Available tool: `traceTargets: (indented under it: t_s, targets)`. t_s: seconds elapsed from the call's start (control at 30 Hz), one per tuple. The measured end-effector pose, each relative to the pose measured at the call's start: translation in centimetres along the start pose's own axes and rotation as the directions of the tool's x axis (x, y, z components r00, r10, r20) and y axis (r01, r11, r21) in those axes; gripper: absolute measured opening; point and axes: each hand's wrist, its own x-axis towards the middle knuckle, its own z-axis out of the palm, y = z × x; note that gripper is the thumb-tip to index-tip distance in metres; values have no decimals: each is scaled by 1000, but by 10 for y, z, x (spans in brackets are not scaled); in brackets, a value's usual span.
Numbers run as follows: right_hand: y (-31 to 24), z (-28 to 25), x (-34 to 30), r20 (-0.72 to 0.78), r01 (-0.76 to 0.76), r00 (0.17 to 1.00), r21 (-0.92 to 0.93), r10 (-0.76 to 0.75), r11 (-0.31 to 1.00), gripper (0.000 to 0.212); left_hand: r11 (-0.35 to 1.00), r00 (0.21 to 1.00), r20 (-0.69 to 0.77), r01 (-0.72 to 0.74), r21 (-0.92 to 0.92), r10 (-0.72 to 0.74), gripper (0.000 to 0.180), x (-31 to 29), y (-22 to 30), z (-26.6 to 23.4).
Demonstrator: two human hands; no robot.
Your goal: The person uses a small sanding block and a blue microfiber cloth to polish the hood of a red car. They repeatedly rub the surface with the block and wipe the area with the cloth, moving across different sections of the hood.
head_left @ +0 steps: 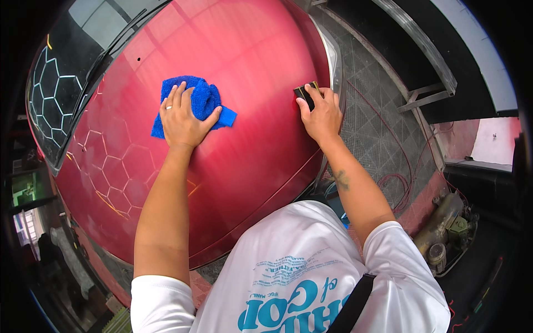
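A blue microfiber cloth (206, 100) lies bunched on the glossy red car hood (261, 50). My left hand (183, 119) presses flat on the cloth, fingers stretched and thumb out to the side, a ring on one finger. Farther right, near the hood's edge, my right hand (323, 115) pinches a small black block (303, 91) between thumb and fingers. A bit of red shows under the block, against the paint; its underside is mostly hidden. Pale hazy streaks run across the hood between my hands.
The windshield (61, 83) with its wiper (105, 53) borders the hood at left. White honeycomb lines mark the hood's lower left. A headlight (331, 55) sits at the right edge. Beyond are grey floor matting (372, 105), a red hose (402, 183) and an old compressor (444, 227).
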Motion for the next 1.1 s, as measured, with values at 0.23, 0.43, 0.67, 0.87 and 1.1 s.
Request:
traceTargets:
  t_s: [0.23, 0.43, 0.67, 0.87, 1.1]
  targets:
    - [-5, -5, -1, 28, 43, 999, 18, -44, 999, 47, 1000, 1000, 18, 1, 15, -1, 96, -1, -3, 4]
    - [-11, -8, 0, 34, -51, 998, -25, 52, 998, 46, 999, 1000, -10, -6, 47, 7, 96, 0, -6, 9]
    - [-7, -5, 1, -115, 45, 992, -28, -48, 999, 44, 1000, 1000, -22, -9, 27, 9, 97, -2, -6, 9]
    - [-2, -3, -7, 26, 23, 999, -19, -23, 1000, 45, 1000, 999, -25, -23, 21, 24, 95, 1, -3, 5]
    - [6, 3, -9, 13, 2, 1000, -5, -2, 1000, 46, 999, 999, -38, -35, 13, 35, 94, 1, -2, 4]
